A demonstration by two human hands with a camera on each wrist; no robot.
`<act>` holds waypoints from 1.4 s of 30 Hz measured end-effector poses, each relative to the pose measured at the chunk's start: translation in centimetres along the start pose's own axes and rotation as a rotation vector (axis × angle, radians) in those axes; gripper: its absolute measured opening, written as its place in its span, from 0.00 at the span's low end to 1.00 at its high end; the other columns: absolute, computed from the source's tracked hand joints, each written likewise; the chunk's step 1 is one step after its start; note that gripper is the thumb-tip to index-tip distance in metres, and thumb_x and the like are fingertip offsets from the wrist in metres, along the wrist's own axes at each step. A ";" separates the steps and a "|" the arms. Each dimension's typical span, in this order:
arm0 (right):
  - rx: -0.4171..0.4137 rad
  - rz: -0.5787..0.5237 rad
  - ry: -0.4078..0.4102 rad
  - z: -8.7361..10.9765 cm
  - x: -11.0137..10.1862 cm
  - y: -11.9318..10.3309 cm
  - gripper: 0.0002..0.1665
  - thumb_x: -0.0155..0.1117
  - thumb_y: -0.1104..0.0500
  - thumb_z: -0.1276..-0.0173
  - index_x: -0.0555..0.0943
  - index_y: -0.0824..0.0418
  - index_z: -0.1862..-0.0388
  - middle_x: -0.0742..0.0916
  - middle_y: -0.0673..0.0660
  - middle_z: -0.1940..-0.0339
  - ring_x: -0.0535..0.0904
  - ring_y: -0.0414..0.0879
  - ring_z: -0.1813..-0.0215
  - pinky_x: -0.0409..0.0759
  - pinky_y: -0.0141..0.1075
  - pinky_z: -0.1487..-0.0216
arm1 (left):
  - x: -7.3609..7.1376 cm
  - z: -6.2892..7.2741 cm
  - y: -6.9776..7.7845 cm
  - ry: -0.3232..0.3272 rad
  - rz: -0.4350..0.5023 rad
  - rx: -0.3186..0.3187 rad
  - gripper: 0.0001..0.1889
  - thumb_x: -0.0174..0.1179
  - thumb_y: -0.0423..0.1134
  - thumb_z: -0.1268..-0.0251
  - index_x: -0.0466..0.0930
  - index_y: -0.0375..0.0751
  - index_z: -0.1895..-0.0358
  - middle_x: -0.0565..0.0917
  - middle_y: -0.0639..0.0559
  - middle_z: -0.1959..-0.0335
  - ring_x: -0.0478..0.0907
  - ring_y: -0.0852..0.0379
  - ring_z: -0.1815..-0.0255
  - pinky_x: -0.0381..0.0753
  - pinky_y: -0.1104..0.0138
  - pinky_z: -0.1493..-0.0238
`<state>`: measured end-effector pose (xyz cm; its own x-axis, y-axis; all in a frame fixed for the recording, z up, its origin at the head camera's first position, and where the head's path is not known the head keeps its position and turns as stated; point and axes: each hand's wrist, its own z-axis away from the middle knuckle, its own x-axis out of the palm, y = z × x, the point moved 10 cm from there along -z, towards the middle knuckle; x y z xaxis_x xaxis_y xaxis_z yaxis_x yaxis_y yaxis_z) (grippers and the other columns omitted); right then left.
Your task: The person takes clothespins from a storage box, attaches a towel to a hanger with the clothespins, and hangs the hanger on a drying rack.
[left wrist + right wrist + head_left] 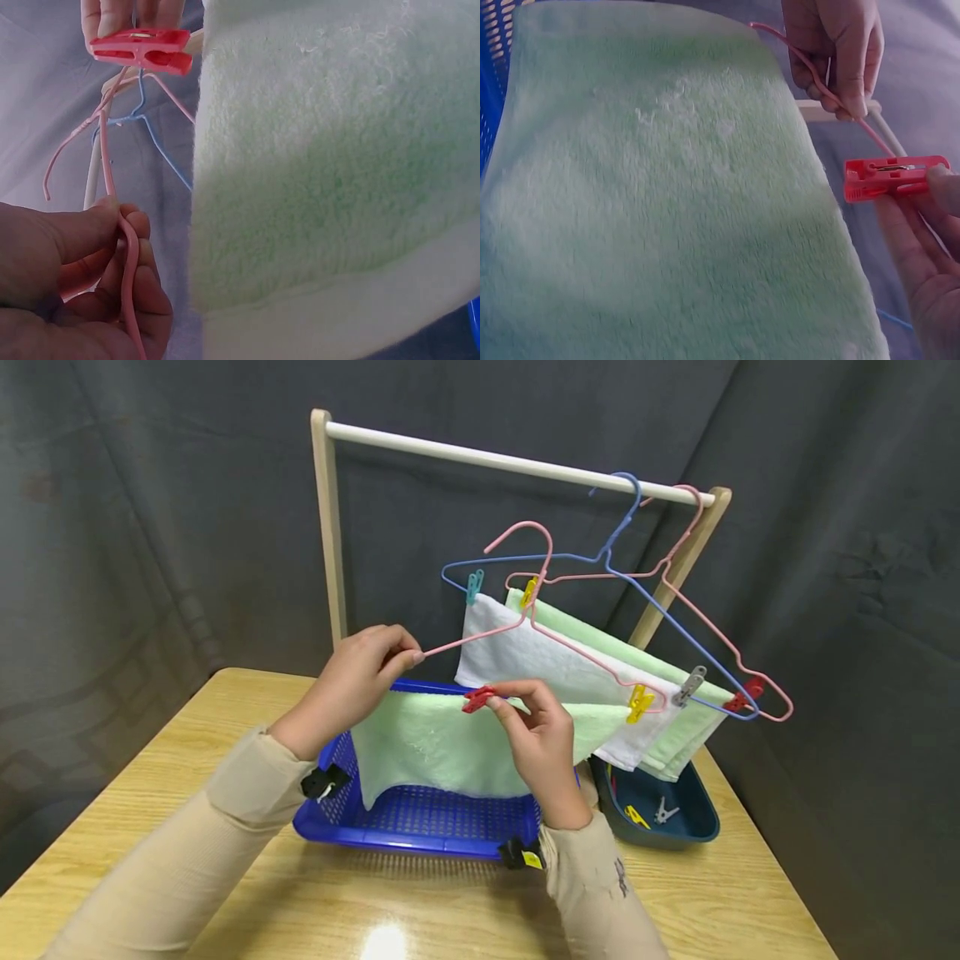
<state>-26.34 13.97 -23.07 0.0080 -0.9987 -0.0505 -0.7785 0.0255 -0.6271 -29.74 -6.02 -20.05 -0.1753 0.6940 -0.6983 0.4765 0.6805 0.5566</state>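
Note:
My left hand [367,668] pinches the left end of a pink clothes hanger [474,638], which is held in front of the rack with its hook free of the bar. A pale green towel [435,743] hangs along the hanger's lower side, and a yellow clothespin [639,703] clips it at the right end. Between the thumb and fingers of my right hand [540,743] is a red clothespin [477,698], held near the towel's top edge. In the left wrist view this red clothespin [142,49] shows side-on, apart from the towel's edge.
A rack with a white bar [480,458] stands behind, carrying a blue hanger [517,558] with a white towel [517,647] and another pink hanger [716,618] with a green towel. Below are a blue basket [450,843] and a dark tub [675,837] of clothespins.

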 end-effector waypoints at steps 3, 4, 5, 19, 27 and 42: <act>0.001 -0.019 0.007 -0.1 0.5 0.1 0.07 0.64 0.80 0.36 0.79 0.79 0.59 0.86 0.69 0.61 0.86 0.40 0.56 0.85 0.35 0.53 | 0.0 0.1 0.0 0.006 0.002 0.001 0.10 0.56 0.39 0.21 0.83 0.36 0.56 0.80 0.46 0.64 0.72 0.49 0.64 0.72 0.57 0.61; 0.001 -0.023 0.008 -0.1 0.7 0.2 0.07 0.65 0.80 0.36 0.79 0.79 0.59 0.86 0.69 0.61 0.86 0.40 0.56 0.85 0.35 0.53 | -0.1 0.1 0.0 0.008 0.003 0.002 0.10 0.56 0.39 0.21 0.83 0.36 0.56 0.80 0.46 0.64 0.72 0.49 0.64 0.72 0.57 0.61; 0.000 -0.026 0.008 -0.2 0.9 0.2 0.07 0.65 0.80 0.37 0.79 0.79 0.60 0.86 0.69 0.61 0.86 0.39 0.56 0.85 0.34 0.53 | -0.1 0.1 0.0 0.011 0.002 0.004 0.10 0.56 0.39 0.21 0.83 0.36 0.56 0.80 0.46 0.64 0.72 0.49 0.64 0.72 0.57 0.61; 0.001 -0.080 -0.037 -0.7 3.7 0.7 0.06 0.66 0.79 0.36 0.81 0.78 0.60 0.86 0.69 0.61 0.87 0.50 0.56 0.86 0.41 0.53 | -0.2 -0.1 0.3 0.028 -0.005 0.054 0.09 0.57 0.39 0.22 0.83 0.37 0.57 0.79 0.46 0.65 0.73 0.49 0.64 0.72 0.57 0.61; -0.012 -0.066 -0.094 -1.0 5.0 0.8 0.05 0.65 0.77 0.34 0.81 0.76 0.60 0.87 0.70 0.60 0.86 0.46 0.56 0.86 0.42 0.54 | 0.0 -0.2 0.5 0.022 -0.004 0.057 0.09 0.57 0.39 0.23 0.83 0.37 0.57 0.80 0.46 0.65 0.73 0.49 0.64 0.72 0.58 0.61; 0.020 -0.026 -0.152 -1.3 6.5 1.8 0.05 0.66 0.73 0.31 0.83 0.73 0.58 0.88 0.66 0.59 0.87 0.57 0.58 0.86 0.41 0.55 | 0.0 -0.1 0.3 0.028 0.000 0.061 0.08 0.57 0.37 0.23 0.82 0.36 0.58 0.79 0.46 0.65 0.72 0.49 0.66 0.72 0.58 0.62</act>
<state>-28.49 7.50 -23.55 0.1238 -0.9809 -0.1503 -0.7645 0.0023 -0.6447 -29.66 -5.73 -19.84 -0.1992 0.7009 -0.6849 0.5278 0.6656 0.5276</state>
